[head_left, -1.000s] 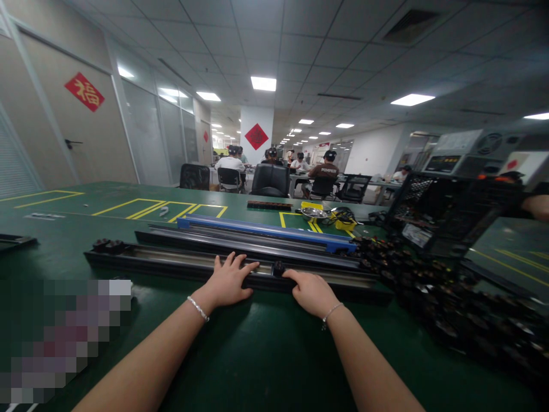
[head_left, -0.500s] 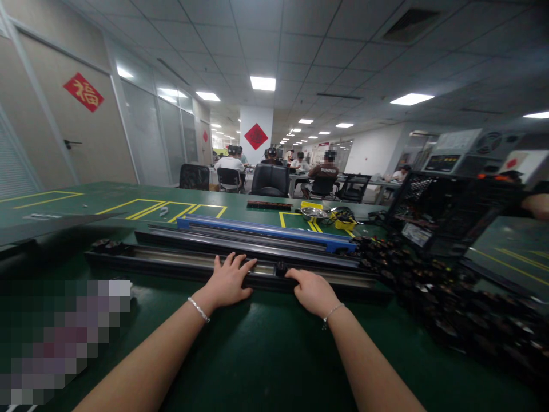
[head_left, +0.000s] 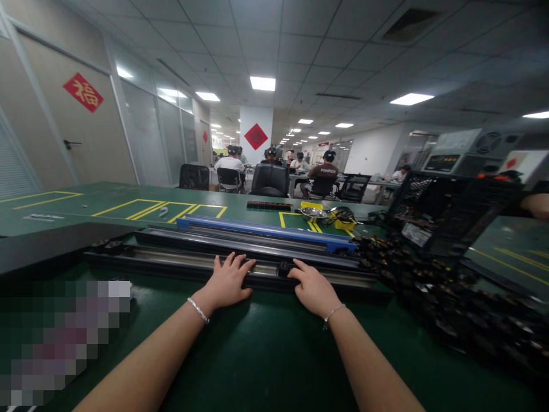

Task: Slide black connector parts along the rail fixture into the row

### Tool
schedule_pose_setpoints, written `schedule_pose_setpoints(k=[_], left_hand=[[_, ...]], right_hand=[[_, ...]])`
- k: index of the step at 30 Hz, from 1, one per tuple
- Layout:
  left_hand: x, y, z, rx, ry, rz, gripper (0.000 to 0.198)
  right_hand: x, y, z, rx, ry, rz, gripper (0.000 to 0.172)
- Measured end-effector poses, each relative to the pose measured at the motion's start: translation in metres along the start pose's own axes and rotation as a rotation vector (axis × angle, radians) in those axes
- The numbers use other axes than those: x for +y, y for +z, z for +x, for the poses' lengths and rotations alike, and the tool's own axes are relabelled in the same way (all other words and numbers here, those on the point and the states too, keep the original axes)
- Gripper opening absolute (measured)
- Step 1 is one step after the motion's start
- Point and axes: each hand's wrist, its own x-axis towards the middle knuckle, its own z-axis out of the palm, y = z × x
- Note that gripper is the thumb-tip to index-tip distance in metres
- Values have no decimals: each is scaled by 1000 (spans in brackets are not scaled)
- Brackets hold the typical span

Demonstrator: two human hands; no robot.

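A long black metal rail [head_left: 171, 266] with a pale inner channel lies across the green table. My left hand [head_left: 229, 281] rests on its middle, fingers spread, palm down and holding nothing. Just right of it a small black block [head_left: 284, 269] sits in the channel. My right hand [head_left: 315, 290] is at that block, with fingertips against its right side and the other fingers curled under; the exact contact is partly hidden. Behind the rail lie a second black rail [head_left: 253, 246] and a blue rail [head_left: 266, 230], both roughly parallel to it.
A heap of small dark parts [head_left: 446, 297] spreads on the right below a tipped black crate [head_left: 429, 209], near another person's arm [head_left: 536, 204]. A metal bowl [head_left: 314, 213] stands at the back. A dark panel [head_left: 55, 243] lies left; a blurred patch covers the lower left.
The small black block has shifted slightly right along the channel. My right index finger has lifted towards the far side of the rail. The left hand has stayed in place.
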Motion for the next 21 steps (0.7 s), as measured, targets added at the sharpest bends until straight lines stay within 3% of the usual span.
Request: schedule_pose_setpoints(k=[7,14,21], left_hand=[[1,1,-1,44,14,9,75],[2,-1,-2,60,8,-11,74],[2,-1,-2,64,10,-5,74]], right_hand=[[5,6,2,128,-44,7,36],[12,12,2,253,-52,60,20],[9,24,4,398,-11,58,20]])
